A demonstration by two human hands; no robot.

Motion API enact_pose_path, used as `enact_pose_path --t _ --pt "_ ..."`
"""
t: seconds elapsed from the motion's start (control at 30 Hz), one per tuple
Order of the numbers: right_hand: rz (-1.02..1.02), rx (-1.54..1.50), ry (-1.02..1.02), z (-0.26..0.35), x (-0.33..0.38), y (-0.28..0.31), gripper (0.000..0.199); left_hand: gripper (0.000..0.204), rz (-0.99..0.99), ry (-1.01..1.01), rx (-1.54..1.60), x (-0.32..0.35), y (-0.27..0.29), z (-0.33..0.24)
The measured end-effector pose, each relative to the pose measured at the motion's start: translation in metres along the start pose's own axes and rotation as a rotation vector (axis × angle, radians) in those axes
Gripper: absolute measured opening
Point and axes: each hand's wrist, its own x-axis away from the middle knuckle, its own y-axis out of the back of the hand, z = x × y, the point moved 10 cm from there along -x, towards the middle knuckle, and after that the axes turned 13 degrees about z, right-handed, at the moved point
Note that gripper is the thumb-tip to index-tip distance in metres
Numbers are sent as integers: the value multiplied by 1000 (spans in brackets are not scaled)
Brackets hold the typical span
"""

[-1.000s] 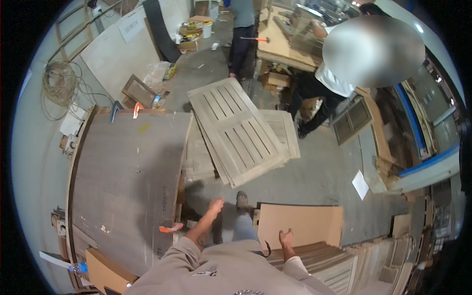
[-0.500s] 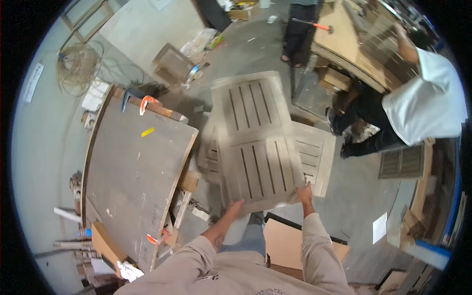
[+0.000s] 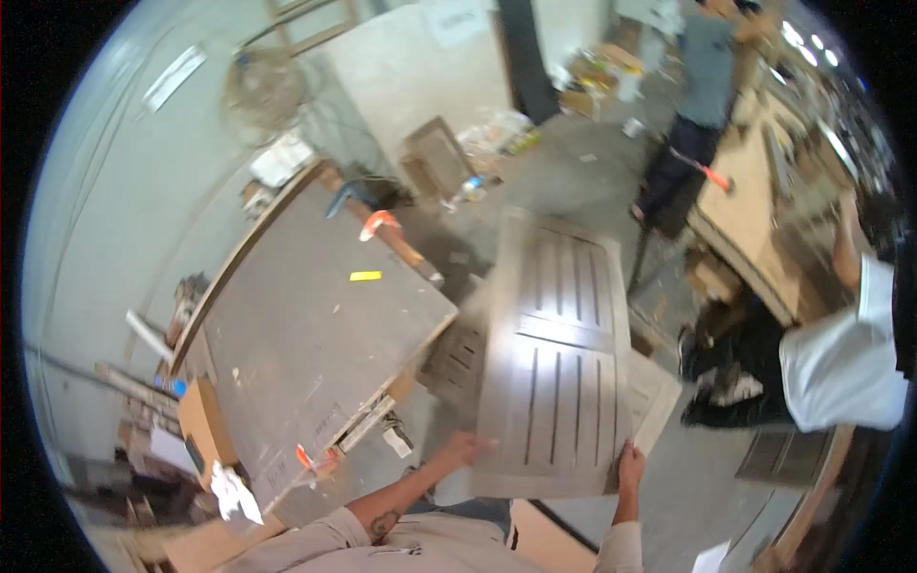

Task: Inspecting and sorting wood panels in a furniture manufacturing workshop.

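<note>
A grey-brown slotted door panel, with two groups of long narrow slots, is held up in front of me, its face catching a bright sheen. My left hand is closed at its lower left edge, slightly blurred. Over on the lower right edge, my right hand grips the panel with its fingers mostly behind it. Beneath lies a second slotted panel, largely covered by the one I hold; its corner also shows at the right.
To the left stands a grey-topped worktable bearing a yellow strip and orange clamps. A co-worker in white bends at the right near a wooden bench. Another person stands farther back. A tan board is by my legs.
My view has swung left, so the surroundings sit farther right. The held panel has tilted and turned, now showing a sheen. Both hands stay on its lower edges.
</note>
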Motion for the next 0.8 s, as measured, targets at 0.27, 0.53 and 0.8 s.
enact_pose_path --t 0.27,0.53,0.8 --pt "191 -532 63 52 59 -115 59 49 -512 -574 -91 136 72 -74" --pt "316 -157 291 277 187 -237 54 48 -858 -407 246 334 176 151" --pt "484 111 692 415 275 -484 56 44 -993 -718 798 404 266 381"
